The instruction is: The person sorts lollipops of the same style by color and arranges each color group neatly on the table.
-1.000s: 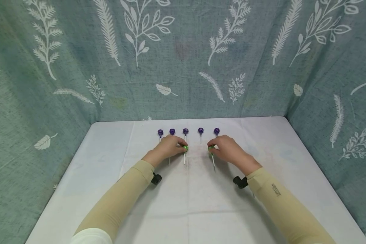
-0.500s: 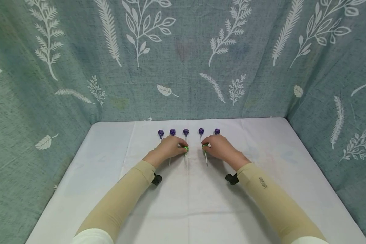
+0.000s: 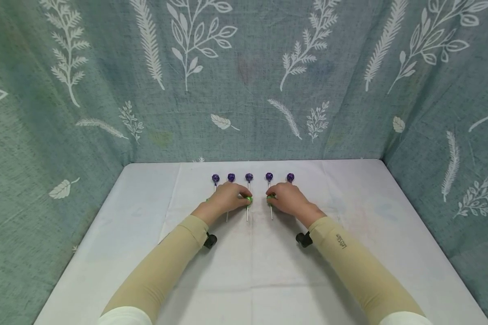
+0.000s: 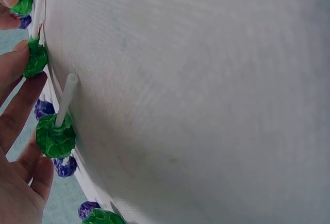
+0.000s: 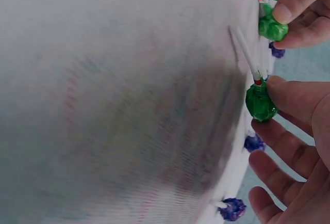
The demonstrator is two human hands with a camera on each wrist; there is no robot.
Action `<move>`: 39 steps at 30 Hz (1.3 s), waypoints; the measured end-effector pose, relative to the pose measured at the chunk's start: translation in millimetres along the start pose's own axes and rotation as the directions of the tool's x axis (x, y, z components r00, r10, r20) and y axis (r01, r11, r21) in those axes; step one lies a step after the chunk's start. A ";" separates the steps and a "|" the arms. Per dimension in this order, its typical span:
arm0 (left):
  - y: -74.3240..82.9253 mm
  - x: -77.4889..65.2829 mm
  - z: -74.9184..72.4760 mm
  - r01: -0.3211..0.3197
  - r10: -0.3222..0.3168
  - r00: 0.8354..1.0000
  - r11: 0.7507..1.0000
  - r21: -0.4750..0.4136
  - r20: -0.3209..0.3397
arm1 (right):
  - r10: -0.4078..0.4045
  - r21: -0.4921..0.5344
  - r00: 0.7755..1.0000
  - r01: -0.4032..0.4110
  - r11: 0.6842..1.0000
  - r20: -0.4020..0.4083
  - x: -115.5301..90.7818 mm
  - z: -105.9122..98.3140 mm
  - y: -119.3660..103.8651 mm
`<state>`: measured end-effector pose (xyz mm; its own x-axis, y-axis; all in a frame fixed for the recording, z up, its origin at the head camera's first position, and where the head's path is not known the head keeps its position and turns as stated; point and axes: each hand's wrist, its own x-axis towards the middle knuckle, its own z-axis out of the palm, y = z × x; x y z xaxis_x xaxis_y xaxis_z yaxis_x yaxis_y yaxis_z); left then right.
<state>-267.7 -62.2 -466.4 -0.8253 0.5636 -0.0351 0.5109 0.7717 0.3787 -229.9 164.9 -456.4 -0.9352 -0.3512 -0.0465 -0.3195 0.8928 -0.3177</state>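
In the head view my left hand [image 3: 226,197] pinches the head of a green-wrapped lollipop [image 4: 36,60] between thumb and fingertips; its white stick points toward me. Across a small gap, my right hand [image 3: 289,198] pinches a second green lollipop [image 5: 261,101] by its wrapped head, stick also toward me. Both lie at or just over the tabletop; exact contact cannot be told. Under and beside the left hand, another green lollipop [image 4: 55,136] rests on the cloth, with one more green lollipop [image 4: 103,218] past it, partly cut off.
Behind the hands, a row of several purple lollipops, such as the middle one [image 3: 249,177] and the rightmost one [image 3: 290,177], lies along the far side of the white-covered table [image 3: 276,271]. A green leaf-patterned curtain [image 3: 244,90] surrounds the back and sides.
My right hand has moved left with its green lollipop, from near the rightmost purple one to below the fourth; the stick has straightened. My left hand has stayed in place.
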 end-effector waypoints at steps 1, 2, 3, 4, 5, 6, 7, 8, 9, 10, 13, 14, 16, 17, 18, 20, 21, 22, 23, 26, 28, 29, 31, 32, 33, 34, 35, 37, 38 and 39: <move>0.2 0.1 0.1 0.000 0.000 1.000 1.000 0.003 -0.001 | 0.005 -0.001 1.000 -0.005 1.000 0.000 0.1 1.4 0.5; 0.4 0.1 0.3 0.000 0.000 1.000 1.000 0.007 -0.001 | 0.010 -0.001 1.000 -0.010 1.000 -0.002 0.2 2.6 1.1; 0.5 0.2 0.3 0.002 -0.002 1.000 1.000 0.008 -0.001 | 0.013 -0.002 1.000 -0.013 1.000 -0.004 0.3 3.8 1.6; 0.7 0.1 0.4 0.003 -0.003 1.000 1.000 0.010 0.000 | 0.016 -0.004 1.000 -0.016 1.000 -0.005 0.4 4.7 2.0; 0.7 0.3 0.5 0.006 -0.006 1.000 1.000 0.012 0.001 | 0.018 -0.003 1.000 -0.018 1.000 -0.006 0.8 5.4 2.5; 0.7 0.4 0.5 0.007 -0.007 1.000 1.000 0.012 0.001 | 0.019 -0.006 1.000 -0.019 1.000 -0.006 0.9 6.2 2.8; 0.6 0.5 0.6 0.009 -0.009 1.000 1.000 0.014 0.002 | 0.019 -0.009 1.000 -0.019 1.000 -0.007 1.1 6.7 3.2; 0.5 0.6 0.8 0.010 -0.010 1.000 1.000 0.016 0.003 | 0.019 -0.010 1.000 -0.019 1.000 -0.007 1.1 6.9 3.3; 0.2 0.8 1.0 0.011 -0.011 1.000 1.000 0.016 0.002 | 0.021 -0.010 1.000 -0.021 1.000 -0.003 1.0 6.8 3.3; 0.2 0.8 1.0 0.011 -0.011 1.000 1.000 0.016 0.002 | 0.025 -0.010 1.000 -0.025 1.000 0.001 0.6 6.2 3.3; 0.2 0.8 1.1 0.012 -0.012 1.000 1.000 0.017 0.000 | 0.038 0.006 0.999 -0.038 0.999 0.023 -2.3 2.9 3.1; 0.5 0.6 1.0 0.011 -0.011 1.000 1.000 0.014 0.000 | 0.043 0.013 0.999 -0.043 0.999 0.033 -3.8 1.5 3.1; 1.0 0.2 0.9 0.015 -0.015 1.000 1.000 0.010 0.000 | 0.049 0.028 0.998 -0.051 0.998 0.049 -7.7 -2.0 3.8; 1.2 0.0 0.9 0.017 -0.017 1.000 1.000 0.008 0.000 | 0.050 0.037 0.997 -0.052 0.998 0.056 -10.0 -3.7 4.4; 1.3 0.0 1.0 0.018 -0.018 1.000 1.000 0.005 -0.001 | 0.048 0.046 0.997 -0.050 0.998 0.061 -12.7 -5.7 5.2; 1.5 -0.4 1.0 0.021 -0.021 1.000 1.000 0.004 -0.001 | 0.039 0.067 0.997 -0.043 0.997 0.065 -18.9 -9.9 7.7; 1.2 -0.4 1.2 0.022 -0.022 1.000 1.000 0.004 -0.001 | 0.029 0.079 0.998 -0.034 0.996 0.063 -22.5 -12.5 9.3; 1.2 -0.4 1.1 0.023 -0.023 1.000 1.000 0.003 -0.001 | 0.017 0.090 0.998 -0.022 0.996 0.059 -26.4 -15.1 11.1; 1.0 -0.6 1.1 0.023 -0.023 1.000 1.000 0.004 0.000 | 0.005 0.105 0.999 -0.011 0.994 0.053 -30.5 -17.9 13.0; 0.8 -0.3 1.4 0.023 -0.023 1.000 1.000 0.015 0.004 | -0.035 0.147 0.999 0.031 0.989 0.024 -44.6 -26.9 19.9; 0.9 0.1 1.1 0.021 -0.021 1.000 1.000 0.016 0.007 | -0.057 0.164 0.998 0.056 0.985 0.001 -54.4 -32.0 24.7; 0.7 0.3 1.2 0.021 -0.021 1.000 1.000 0.018 0.007 | -0.064 0.172 0.998 0.064 0.983 -0.010 -59.3 -34.5 26.9; 0.4 0.9 1.5 0.022 -0.022 1.000 1.000 0.014 0.009 | -0.074 0.181 0.997 0.077 0.981 -0.026 -69.1 -38.9 30.9; 0.4 0.9 1.5 0.022 -0.022 1.000 1.000 0.009 0.011 | -0.076 0.181 0.997 0.081 0.980 -0.032 -74.0 -40.3 33.3; 0.2 1.1 1.8 0.022 -0.022 1.000 1.000 0.006 0.012 | -0.077 0.179 0.996 0.082 0.980 -0.036 -78.9 -41.6 35.6; -0.1 1.5 2.2 0.022 -0.022 1.000 1.000 0.006 0.012 | -0.076 0.180 0.996 0.082 0.980 -0.038 -83.9 -43.0 37.7; -0.1 1.7 2.5 0.024 -0.024 1.000 1.000 0.002 0.013 | -0.074 0.179 0.996 0.080 0.981 -0.039 -88.7 -44.1 40.1; -0.4 2.3 2.9 0.024 -0.024 1.000 1.000 -0.002 0.014 | -0.069 0.179 0.997 0.075 0.981 -0.036 -98.4 -45.5 45.2; -0.3 2.5 2.8 0.024 -0.024 1.000 1.000 -0.003 0.015 | -0.065 0.177 0.997 0.070 0.982 -0.034 -103.2 -45.8 48.2; -0.4 2.9 2.9 0.024 -0.024 1.000 1.000 -0.004 0.017 | -0.061 0.175 0.998 0.065 0.982 -0.032 -108.0 -46.2 50.9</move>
<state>-269.7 -60.0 -469.4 -0.8330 0.5500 -0.0598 0.4901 0.7838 0.3813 -152.2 261.3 -423.8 -0.9184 -0.3956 0.0030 -0.3482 0.8047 -0.4808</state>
